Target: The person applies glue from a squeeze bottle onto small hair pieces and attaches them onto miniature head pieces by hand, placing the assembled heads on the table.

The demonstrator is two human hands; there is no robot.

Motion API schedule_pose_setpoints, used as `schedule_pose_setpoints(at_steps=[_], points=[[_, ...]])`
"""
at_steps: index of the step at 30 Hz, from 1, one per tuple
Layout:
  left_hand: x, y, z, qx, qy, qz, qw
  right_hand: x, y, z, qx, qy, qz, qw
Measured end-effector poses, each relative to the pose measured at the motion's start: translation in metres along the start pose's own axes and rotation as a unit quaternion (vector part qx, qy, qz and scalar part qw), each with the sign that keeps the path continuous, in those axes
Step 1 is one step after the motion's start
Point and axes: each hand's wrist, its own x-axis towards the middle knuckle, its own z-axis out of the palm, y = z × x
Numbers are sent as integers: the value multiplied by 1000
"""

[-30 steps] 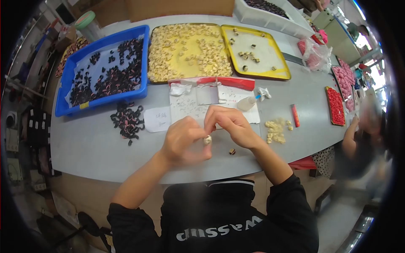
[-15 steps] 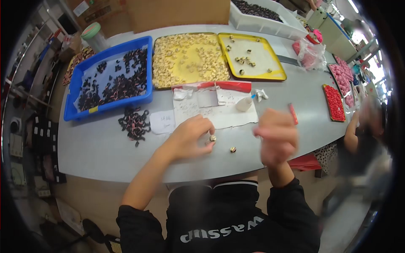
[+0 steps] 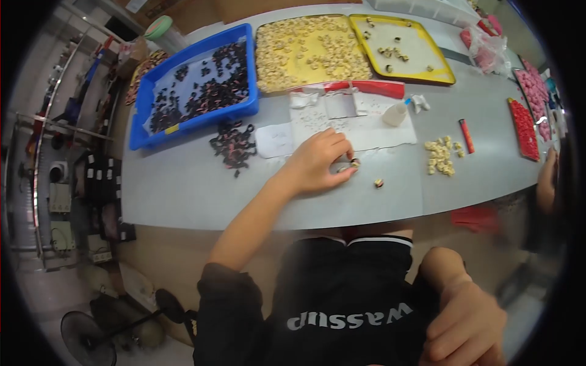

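Between the thumb and forefinger of my left hand (image 3: 320, 161) is a small cream-and-dark piece (image 3: 354, 163), close to the table surface. A similar striped piece (image 3: 379, 183) lies on the grey table to its right. My right hand (image 3: 465, 323) is down in front of my body, off the table, with its fingers curled; whether anything is inside cannot be seen. A pile of dark and pink curved pieces (image 3: 235, 146) lies left of my left hand, beside a white paper slip (image 3: 274, 140). Cream pieces (image 3: 441, 155) are heaped on the right.
Farther back are a blue tray (image 3: 253, 91) of dark pieces, a yellow tray (image 3: 305, 52) of cream pieces and another yellow tray (image 3: 421, 78). A small bottle (image 3: 394, 114) stands on white paper (image 3: 311, 125). A red tube (image 3: 467, 136) lies right. Another person's arm (image 3: 547, 183) shows far right.
My right hand has moved from beside my left hand, over the table's right part, down to my body. My left hand still pinches its piece, now nearer the table. The view has shifted.
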Motion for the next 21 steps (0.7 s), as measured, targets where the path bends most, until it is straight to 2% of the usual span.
schedule_pose_setpoints(at_steps=[2,8,12,21], points=[[-2,-1,3,8,4,5,1000,-8,-15,7,-33,11,55,998],[-2,2,2,14,-1,-20,1000,-9,-17,7,111,-32,63,991],[-2,-1,6,23,33,8,999,-9,-21,5,176,-53,77,980],[-2,3,0,89,105,0,991,-21,-53,-2,279,-94,82,952]])
